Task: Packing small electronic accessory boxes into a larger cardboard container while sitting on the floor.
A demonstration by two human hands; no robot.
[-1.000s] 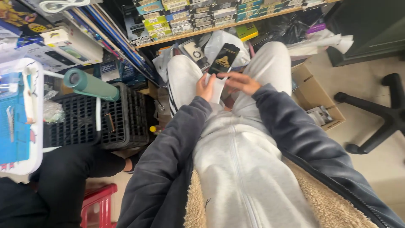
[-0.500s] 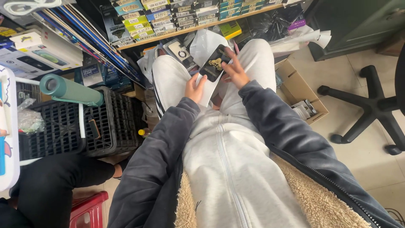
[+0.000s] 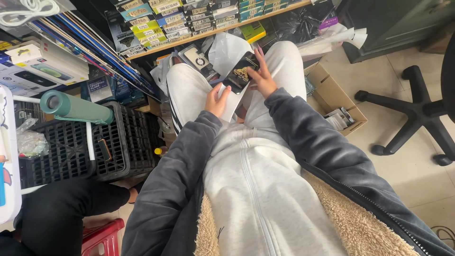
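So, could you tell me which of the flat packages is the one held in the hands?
The dark flat package with gold print, gripped between the left hand and right hand; the others sit on the shelf.

Tiled floor (image 3: 407, 189) under cardboard box (image 3: 332, 97), black crate (image 3: 71, 151), swivel-chair base (image 3: 412, 114).

You sit in a crowded small shop. In front of you a wooden shelf (image 3: 222, 29) carries many flat coloured boxes (image 3: 151, 21) in rows. On your left a black plastic crate (image 3: 80, 151) stands on the floor, with a green roll (image 3: 76, 108) lying over it, and a red stool (image 3: 102, 239) is near. On your right the pale tiled floor (image 3: 403, 175) shows an open cardboard box (image 3: 332, 99) and the black base of an office chair (image 3: 417, 114).
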